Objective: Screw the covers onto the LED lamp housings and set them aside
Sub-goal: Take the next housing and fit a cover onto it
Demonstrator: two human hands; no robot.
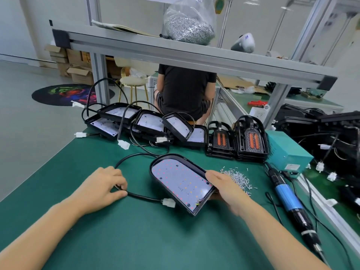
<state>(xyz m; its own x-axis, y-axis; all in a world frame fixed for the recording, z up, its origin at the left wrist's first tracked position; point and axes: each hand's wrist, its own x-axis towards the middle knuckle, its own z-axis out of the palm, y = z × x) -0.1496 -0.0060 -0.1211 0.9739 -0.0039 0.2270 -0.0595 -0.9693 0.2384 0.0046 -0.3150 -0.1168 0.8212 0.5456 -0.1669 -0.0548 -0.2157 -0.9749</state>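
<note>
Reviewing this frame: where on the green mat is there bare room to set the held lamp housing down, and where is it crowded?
Bare mat lies near the front edge, between the two forearms, and along the left edge beside the left hand. Crowded: the back row of housings, the cover stacks, and the loose screws and screwdriver right of the right hand.

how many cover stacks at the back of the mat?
2. One stack of black covers stands right of the pile of open LED housings; the taller stack is beside it, against the teal power box. Covers per stack can't be counted.
</note>
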